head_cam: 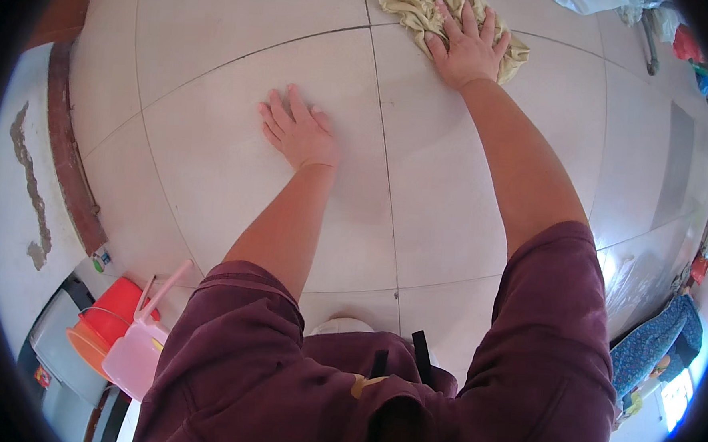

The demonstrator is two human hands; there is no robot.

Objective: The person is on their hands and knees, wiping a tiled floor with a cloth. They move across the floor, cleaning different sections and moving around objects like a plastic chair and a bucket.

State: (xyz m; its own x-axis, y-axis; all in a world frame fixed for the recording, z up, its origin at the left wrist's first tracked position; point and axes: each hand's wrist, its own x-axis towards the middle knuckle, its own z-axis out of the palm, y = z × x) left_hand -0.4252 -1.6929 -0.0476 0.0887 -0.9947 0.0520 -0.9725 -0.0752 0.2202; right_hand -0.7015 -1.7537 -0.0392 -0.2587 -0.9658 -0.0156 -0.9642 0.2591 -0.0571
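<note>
Pale floor tiles (pixel 258 216) with dark joints spread out below me. My left hand (pixel 302 128) rests palm down on a tile left of the middle, its fingers apart and nothing under them that shows. Farther forward and to the right, my right hand (pixel 471 53) lies flat with spread fingers on a crumpled yellowish-beige cloth (pixel 401 1), pressing it against the floor. The cloth sticks out around the fingers and to the right of the palm. Part of it is cut off by the top edge of the view.
At the lower left stand a pink plastic chair or stool (pixel 133 359), a red bucket (pixel 112 304) and an orange basin (pixel 83 348). A wall with peeling paint (pixel 28 186) runs along the left. Plastic bags (pixel 600 1) lie at the upper right; blue patterned fabric (pixel 654 345) is at the lower right.
</note>
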